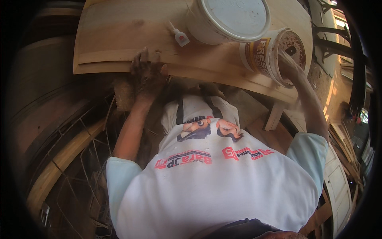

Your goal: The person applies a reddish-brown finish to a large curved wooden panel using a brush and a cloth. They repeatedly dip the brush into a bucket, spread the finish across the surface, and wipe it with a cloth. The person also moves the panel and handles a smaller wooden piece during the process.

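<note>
My left hand (149, 75) lies over the near edge of a pale wooden panel (111, 44), fingers stretched out and holding nothing. My right hand (287, 67) reaches into the mouth of an open plastic bucket (254, 55) with a printed label. The bucket's opening shows toward the right, its inside smeared with reddish-brown stains. A small dark shape (291, 50) shows inside it, beside my hand. The fingers of that hand are mostly hidden, so what they touch is unclear. Beside this bucket, a larger white bucket (238, 18) stands with its lid on. Left of both is a small white bottle (182, 38) with a narrow nozzle.
A metal grid frame (85, 147) and a curved-looking wooden beam (65, 167) are at my lower left. Below the panel's right part, a wooden leg (274, 115) stands. Scrap timber (348, 151) and a pale panelled board (336, 187) are at the right.
</note>
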Demonstrator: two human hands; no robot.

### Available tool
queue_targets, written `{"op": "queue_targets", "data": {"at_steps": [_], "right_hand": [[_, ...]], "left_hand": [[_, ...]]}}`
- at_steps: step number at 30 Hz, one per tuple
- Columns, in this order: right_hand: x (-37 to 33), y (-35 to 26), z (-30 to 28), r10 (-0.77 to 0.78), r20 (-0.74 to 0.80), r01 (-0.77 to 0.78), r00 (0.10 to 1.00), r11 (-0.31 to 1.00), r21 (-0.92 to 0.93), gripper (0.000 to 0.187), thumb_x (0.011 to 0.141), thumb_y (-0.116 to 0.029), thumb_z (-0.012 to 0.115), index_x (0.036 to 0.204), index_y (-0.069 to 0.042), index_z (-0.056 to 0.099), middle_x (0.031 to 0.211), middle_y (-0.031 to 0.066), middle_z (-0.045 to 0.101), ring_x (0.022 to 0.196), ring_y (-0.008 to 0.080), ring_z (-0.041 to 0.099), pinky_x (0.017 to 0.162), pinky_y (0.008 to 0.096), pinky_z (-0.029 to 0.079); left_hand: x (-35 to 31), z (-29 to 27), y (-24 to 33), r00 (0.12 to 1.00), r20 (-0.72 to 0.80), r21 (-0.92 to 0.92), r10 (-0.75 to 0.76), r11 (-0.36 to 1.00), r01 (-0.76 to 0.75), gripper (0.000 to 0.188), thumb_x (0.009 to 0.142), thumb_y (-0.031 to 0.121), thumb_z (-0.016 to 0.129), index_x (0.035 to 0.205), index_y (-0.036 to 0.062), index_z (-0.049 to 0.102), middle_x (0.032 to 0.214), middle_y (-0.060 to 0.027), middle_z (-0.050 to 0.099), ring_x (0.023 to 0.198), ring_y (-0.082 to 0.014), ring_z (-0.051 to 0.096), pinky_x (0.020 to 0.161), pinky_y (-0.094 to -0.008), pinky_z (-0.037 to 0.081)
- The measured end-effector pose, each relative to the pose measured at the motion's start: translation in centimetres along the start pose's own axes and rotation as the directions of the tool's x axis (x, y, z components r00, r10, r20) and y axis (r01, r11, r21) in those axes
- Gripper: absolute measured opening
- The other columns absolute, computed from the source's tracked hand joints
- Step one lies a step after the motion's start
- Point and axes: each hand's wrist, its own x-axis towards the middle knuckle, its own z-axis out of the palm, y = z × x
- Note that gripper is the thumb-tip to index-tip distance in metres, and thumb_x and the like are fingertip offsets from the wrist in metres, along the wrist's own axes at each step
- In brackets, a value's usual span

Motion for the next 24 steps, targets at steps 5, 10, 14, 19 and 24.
{"op": "queue_targets", "data": {"at_steps": [5,10,14,19,24], "right_hand": [[-1.0,0.5,1.0,0.043,0.104,-0.050,0.994,0.997,0.061,0.025,0.087,-0.007,0.065,0.111,-0.003,0.071,0.108,0.0183,0.070,0.099,0.0345,0.068,0.086,0.0422,0.055],[-1.7,1.1,1.3,0.080,0.173,-0.093,0.982,0.993,0.068,0.025,0.088,-0.007,0.065,0.111,-0.003,0.071,0.108,0.0172,0.070,0.098,0.0329,0.069,0.086,0.0410,0.054],[-1.7,1.5,1.6,0.089,0.195,-0.105,0.977,0.992,0.072,0.024,0.089,-0.006,0.065,0.112,-0.003,0.071,0.108,0.0163,0.070,0.098,0.0317,0.069,0.086,0.0400,0.054],[-1.6,1.6,1.6,0.100,0.203,-0.117,0.974,0.991,0.071,0.023,0.090,-0.005,0.064,0.112,-0.003,0.071,0.107,0.0152,0.070,0.097,0.0301,0.070,0.086,0.0388,0.054],[-1.1,1.6,1.2,0.130,0.153,-0.145,0.980,0.985,0.090,0.023,0.092,-0.004,0.064,0.113,-0.002,0.071,0.107,0.0141,0.070,0.097,0.0285,0.070,0.086,0.0375,0.054]], "left_hand": [[0.2,-0.9,0.7,1.000,0.017,0.008,-0.021,1.000,0.021,0.061,0.083,0.032,0.073,0.139,0.0187,0.052,0.148,-0.0187,0.040,0.137,-0.0408,0.037,0.109,-0.0620,0.031],[0.0,-1.2,0.6,1.000,0.007,-0.011,-0.028,1.000,0.028,0.056,0.082,0.034,0.075,0.134,0.0181,0.060,0.148,-0.0179,0.042,0.138,-0.0388,0.037,0.109,-0.0596,0.031],[-0.2,-0.8,0.4,0.999,-0.017,-0.002,-0.035,0.999,0.035,0.054,0.083,0.036,0.073,0.133,0.0184,0.061,0.148,-0.0169,0.044,0.138,-0.0380,0.038,0.110,-0.0578,0.031],[-0.4,0.0,0.1,0.994,-0.100,-0.052,-0.033,0.998,0.027,0.059,0.086,0.037,0.072,0.138,0.0161,0.056,0.150,-0.0183,0.044,0.138,-0.0397,0.039,0.112,-0.0570,0.030],[-0.8,0.7,-0.4,0.991,-0.111,-0.128,-0.073,0.990,0.058,0.062,0.085,0.045,0.067,0.137,0.0134,0.055,0.151,-0.0151,0.045,0.137,-0.0380,0.040,0.109,-0.0578,0.029]]}}
